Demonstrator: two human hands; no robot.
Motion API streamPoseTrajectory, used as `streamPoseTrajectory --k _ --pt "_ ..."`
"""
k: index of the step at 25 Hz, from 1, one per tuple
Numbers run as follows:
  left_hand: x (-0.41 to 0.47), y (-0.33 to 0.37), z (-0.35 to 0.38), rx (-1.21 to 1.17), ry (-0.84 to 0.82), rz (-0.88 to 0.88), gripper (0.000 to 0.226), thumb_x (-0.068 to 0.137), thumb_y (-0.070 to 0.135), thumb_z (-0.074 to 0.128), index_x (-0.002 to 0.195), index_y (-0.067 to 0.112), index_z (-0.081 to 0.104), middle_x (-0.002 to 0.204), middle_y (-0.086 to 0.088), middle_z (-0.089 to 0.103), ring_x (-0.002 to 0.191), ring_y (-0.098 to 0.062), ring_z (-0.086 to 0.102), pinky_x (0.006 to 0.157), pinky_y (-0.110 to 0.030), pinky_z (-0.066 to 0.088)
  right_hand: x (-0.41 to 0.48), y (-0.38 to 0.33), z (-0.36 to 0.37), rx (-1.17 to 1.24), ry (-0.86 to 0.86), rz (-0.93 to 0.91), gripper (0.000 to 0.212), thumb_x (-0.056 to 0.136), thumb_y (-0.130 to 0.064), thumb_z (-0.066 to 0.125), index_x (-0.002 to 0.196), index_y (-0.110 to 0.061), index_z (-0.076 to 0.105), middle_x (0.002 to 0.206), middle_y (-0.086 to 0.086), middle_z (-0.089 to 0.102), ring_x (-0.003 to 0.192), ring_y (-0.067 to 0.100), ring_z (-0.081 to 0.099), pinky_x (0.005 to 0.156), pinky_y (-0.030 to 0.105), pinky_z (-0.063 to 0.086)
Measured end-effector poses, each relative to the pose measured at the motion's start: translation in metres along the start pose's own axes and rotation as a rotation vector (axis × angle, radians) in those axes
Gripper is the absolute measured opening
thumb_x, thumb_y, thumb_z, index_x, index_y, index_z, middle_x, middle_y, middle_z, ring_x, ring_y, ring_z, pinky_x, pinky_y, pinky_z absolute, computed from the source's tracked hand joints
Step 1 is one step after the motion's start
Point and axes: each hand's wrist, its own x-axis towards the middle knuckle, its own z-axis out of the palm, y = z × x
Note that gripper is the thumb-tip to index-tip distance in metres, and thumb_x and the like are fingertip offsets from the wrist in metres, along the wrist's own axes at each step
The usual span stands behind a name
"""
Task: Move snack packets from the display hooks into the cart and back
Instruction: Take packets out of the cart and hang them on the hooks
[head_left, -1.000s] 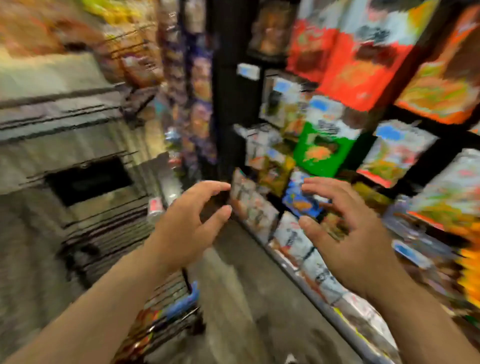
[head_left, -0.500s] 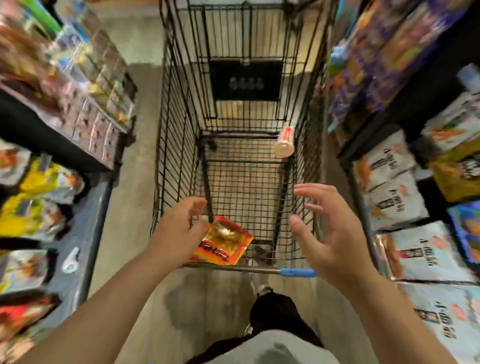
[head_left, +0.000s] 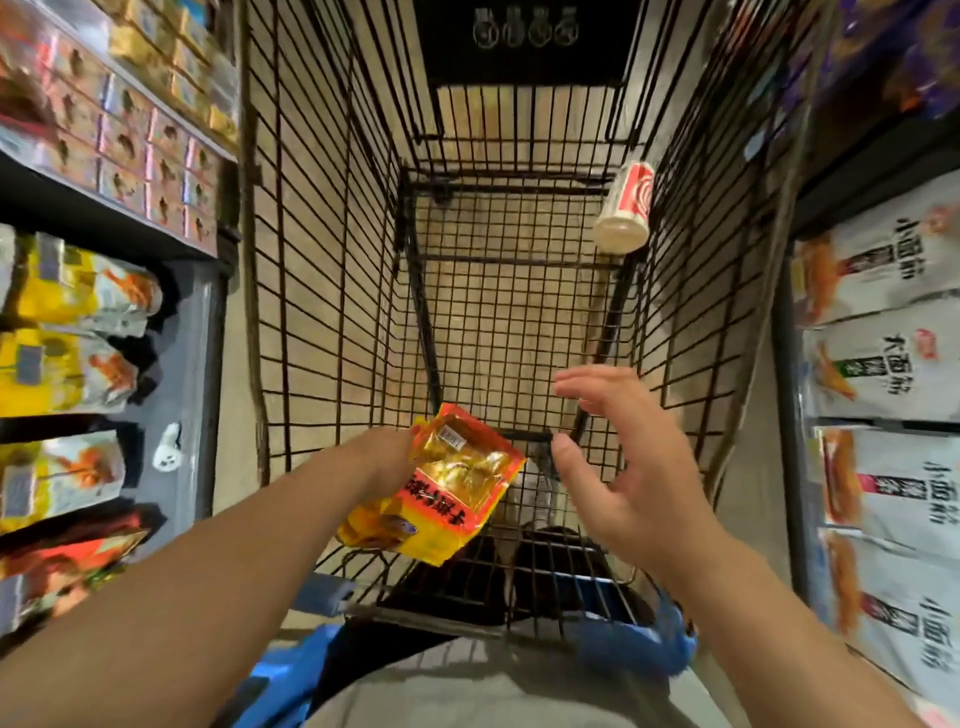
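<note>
A black wire cart (head_left: 332, 291) fills the middle of the view, standing in an aisle between two runs of shelves. The left hand (head_left: 387, 457) reaches over the cart's near end and grasps a yellow and red snack packet (head_left: 447, 488) by its upper left corner, its fingers mostly hidden behind the packet; the packet hangs tilted above the near part of the basket, clear of the mesh floor. The right hand (head_left: 623, 467) hovers just beside the packet on its right, fingers spread and slightly curled, holding nothing and not touching the packet. Deeper in the basket, a red and white cup (head_left: 626, 208) lies on its side against the right wall, its pale lid facing the camera. The rest of the mesh floor shows only the tan floor beneath it. A blue handle (head_left: 639, 644) runs across the cart's near edge. On the left, yellow bags (head_left: 78, 296) hang in rows beneath a shelf of small boxes (head_left: 130, 140). On the right, white bags (head_left: 883, 364) with black characters fill the shelving.
</note>
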Motion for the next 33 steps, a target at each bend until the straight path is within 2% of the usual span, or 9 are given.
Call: streamPoseTrajectory --k 5,11,14,17,22,25,29,31,33 --pt "0.042 -0.015 0.022 0.120 -0.160 -0.048 0.047 0.090 0.040 0.069 0.132 0.023 0.056 0.124 -0.005 0.068 0.115 -0.026 0.065 0.096 -0.036 0.052 0.009 0.012 0.013 -0.005 -0.021 0.064 0.036 0.093 -0.025 0.059 0.126 -0.012 0.061 0.129 -0.002 0.059 0.128 0.011 0.052 0.108 0.028 0.043" --pt "0.072 -0.018 0.026 0.058 -0.187 -0.082 0.052 0.098 0.034 0.059 0.147 0.018 0.046 0.144 -0.014 0.053 0.131 -0.032 0.055 0.110 -0.043 0.047 0.006 0.018 0.028 -0.060 0.023 0.179 0.037 0.093 -0.027 0.058 0.125 -0.009 0.062 0.127 -0.001 0.060 0.126 0.012 0.053 0.108 0.028 0.043" --pt "0.076 -0.020 0.028 0.028 -0.158 -0.071 0.051 0.098 0.031 0.060 0.144 0.013 0.048 0.139 -0.014 0.058 0.128 -0.031 0.057 0.108 -0.039 0.047 0.002 0.024 0.041 -0.095 -0.024 0.225 0.040 0.094 -0.031 0.058 0.129 -0.011 0.060 0.129 -0.004 0.059 0.128 0.010 0.051 0.111 0.025 0.040" --pt "0.073 -0.022 0.033 -0.005 -0.121 -0.164 0.066 0.093 0.030 0.067 0.148 0.008 0.038 0.142 -0.016 0.052 0.132 -0.033 0.053 0.106 -0.040 0.046 -0.003 0.029 0.056 -0.124 -0.121 0.286 0.042 0.093 -0.033 0.056 0.129 -0.012 0.059 0.129 -0.004 0.058 0.127 0.010 0.050 0.111 0.022 0.038" --pt "0.074 -0.026 0.027 0.045 -0.054 -0.105 0.060 0.097 0.030 0.063 0.150 0.019 0.037 0.126 -0.010 0.065 0.117 -0.030 0.064 0.096 -0.041 0.055 -0.013 0.030 0.068 -0.179 -0.172 0.328 0.038 0.093 -0.037 0.054 0.125 -0.017 0.060 0.123 -0.006 0.060 0.122 0.006 0.049 0.106 0.005 0.027" --pt "0.072 -0.028 0.035 0.102 -0.066 -0.163 0.071 0.094 0.030 0.068 0.154 0.015 0.033 0.135 -0.011 0.059 0.125 -0.030 0.059 0.099 -0.039 0.052 -0.023 0.028 0.072 -0.224 -0.181 0.360 0.037 0.094 -0.031 0.060 0.128 -0.017 0.060 0.125 -0.006 0.060 0.124 0.006 0.047 0.106 0.000 0.020" --pt "0.080 -0.033 0.032 -0.023 -0.062 -0.052 0.063 0.099 0.026 0.059 0.155 0.017 0.031 0.134 -0.013 0.061 0.124 -0.032 0.059 0.101 -0.041 0.050 -0.032 0.029 0.076 -0.257 -0.183 0.373 0.037 0.093 -0.024 0.066 0.130 -0.018 0.059 0.126 -0.008 0.058 0.123 0.001 0.043 0.105 -0.001 0.019" --pt "0.081 -0.032 0.035 -0.091 -0.073 -0.104 0.058 0.097 0.029 0.061 0.148 0.014 0.038 0.130 -0.011 0.061 0.119 -0.031 0.060 0.096 -0.040 0.051 -0.037 0.028 0.078 -0.259 -0.186 0.377 0.037 0.093 -0.024 0.065 0.129 -0.017 0.059 0.126 -0.007 0.058 0.123 0.002 0.043 0.104 -0.002 0.018" --pt "0.079 -0.032 0.040 -0.137 -0.090 -0.188 0.053 0.093 0.029 0.067 0.136 0.011 0.043 0.109 -0.007 0.059 0.101 -0.025 0.060 0.082 -0.037 0.050 -0.041 0.029 0.080 -0.259 -0.193 0.383 0.036 0.093 -0.025 0.063 0.128 -0.017 0.059 0.125 -0.007 0.058 0.122 0.003 0.044 0.103 -0.002 0.019"
